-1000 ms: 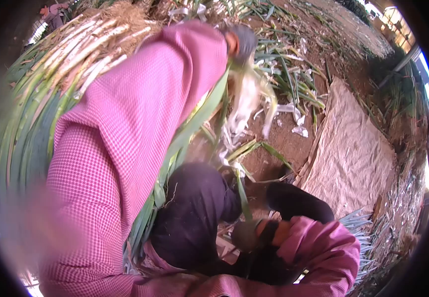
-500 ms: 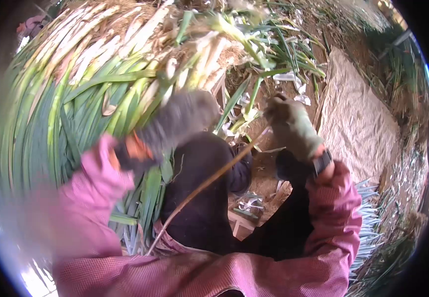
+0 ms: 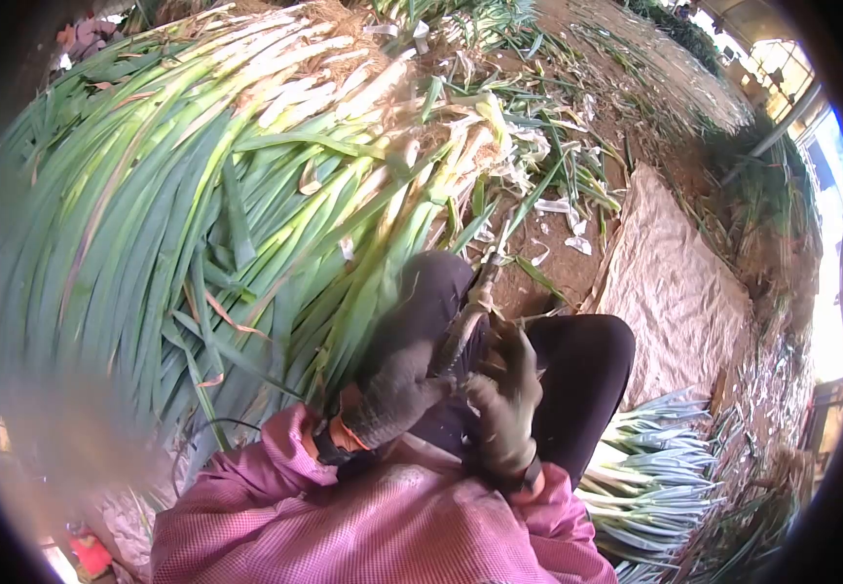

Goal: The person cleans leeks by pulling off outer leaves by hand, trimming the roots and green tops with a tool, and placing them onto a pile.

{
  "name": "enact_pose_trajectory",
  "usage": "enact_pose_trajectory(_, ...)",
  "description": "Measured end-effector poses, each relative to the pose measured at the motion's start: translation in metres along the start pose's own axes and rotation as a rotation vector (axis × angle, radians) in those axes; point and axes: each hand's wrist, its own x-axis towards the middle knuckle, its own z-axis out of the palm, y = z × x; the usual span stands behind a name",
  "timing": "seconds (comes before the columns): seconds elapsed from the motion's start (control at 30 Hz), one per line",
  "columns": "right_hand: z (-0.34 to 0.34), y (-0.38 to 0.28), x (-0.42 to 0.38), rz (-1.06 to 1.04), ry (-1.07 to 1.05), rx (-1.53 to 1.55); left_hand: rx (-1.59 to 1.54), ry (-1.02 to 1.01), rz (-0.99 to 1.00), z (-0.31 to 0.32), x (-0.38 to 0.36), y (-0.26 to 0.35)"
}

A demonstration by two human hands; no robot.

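Note:
My left hand [image 3: 397, 394], in a dark grey glove, is low over my lap. Its fingers look closed around the lower end of a slim, curved grey-brown thing [image 3: 456, 341] whose kind I cannot make out. That thing runs up past my knee. Close to its right side is my right hand [image 3: 504, 394], gloved in grey-green, with thumb and fingers apart. A large heap of leeks [image 3: 149, 224] lies to the left, green leaves toward me and pale, rooted ends at the top. Several leeks with pale stems [image 3: 451, 161] lie just beyond my left knee.
A tan crumpled sheet [image 3: 675, 277] covers ground on the right. Beside my right leg lies a stack of leeks [image 3: 650, 482], leaf tips pointing right. Leaf scraps and white peelings [image 3: 572, 219] litter the soil ahead. A metal pole [image 3: 787, 122] slants at the upper right.
Both hands have come down and inward, close together over my lap. The long thin tan strip that crossed my lap no longer shows there. The view has shifted, showing more of the leek heap.

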Motion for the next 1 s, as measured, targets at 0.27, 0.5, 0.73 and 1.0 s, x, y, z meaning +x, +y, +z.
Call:
enact_pose_trajectory(0.27, 0.035, 0.000, -0.002, 0.514, -0.255, 0.532, 0.542, -0.214, 0.256, -0.037, -0.042, -0.001)
enact_pose_trajectory(0.5, 0.069, 0.033, -0.001, 0.651, -0.119, 0.505, 1.067, 0.487, 0.158, -0.074, 0.062, -0.047)
enact_pose_trajectory(0.73, 0.077, 0.038, 0.014, 0.675, -0.069, 0.342, 1.580, 0.207, 0.128, -0.087, 0.159, -0.081)
enact_pose_trajectory(1.0, 0.076, 0.052, 0.041, 0.621, -0.100, 0.291, 0.638, -0.007, 0.051, -0.145, 0.173, -0.041)
